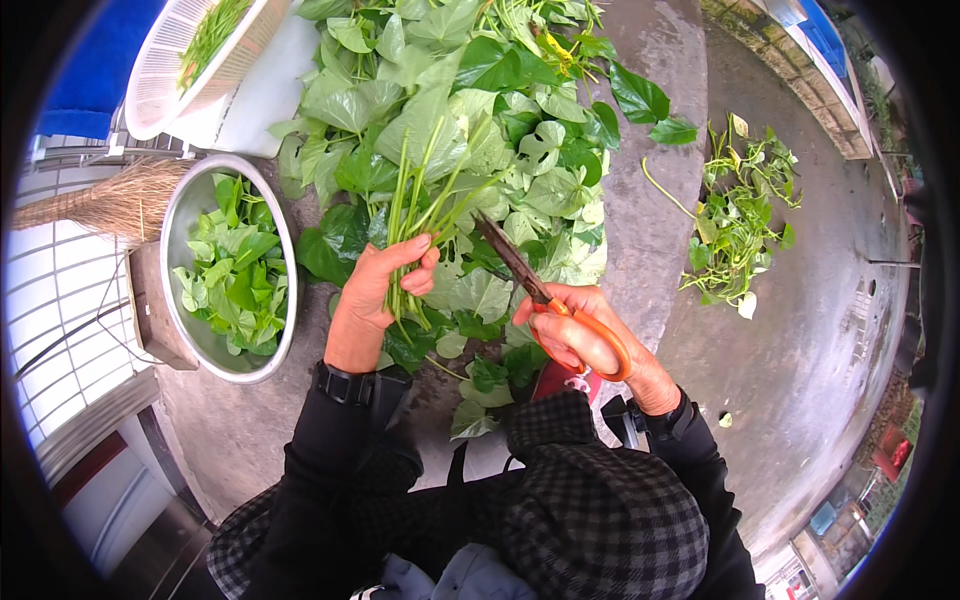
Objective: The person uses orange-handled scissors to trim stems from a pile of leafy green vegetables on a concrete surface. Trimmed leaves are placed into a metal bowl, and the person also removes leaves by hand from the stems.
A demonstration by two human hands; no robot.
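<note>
My left hand (385,285) is closed round a bunch of green leaf stems (425,190), their cut ends sticking out below the fist. In my right hand (590,335) is a pair of scissors (522,272) with orange handles and dark, worn blades. The blades look almost closed, and their tips point up and left toward the stems, just right of them. Under and beyond both hands spreads a large heap of broad green leaves (480,100) with long stalks.
Left of the heap stands a metal basin (288,300) holding picked leaves (240,270). Behind it are a straw broom (110,200) and a white plastic basket (150,100) with cut green stems (212,45). A smaller pile of vines (745,220) lies on the concrete floor (800,370) at right.
</note>
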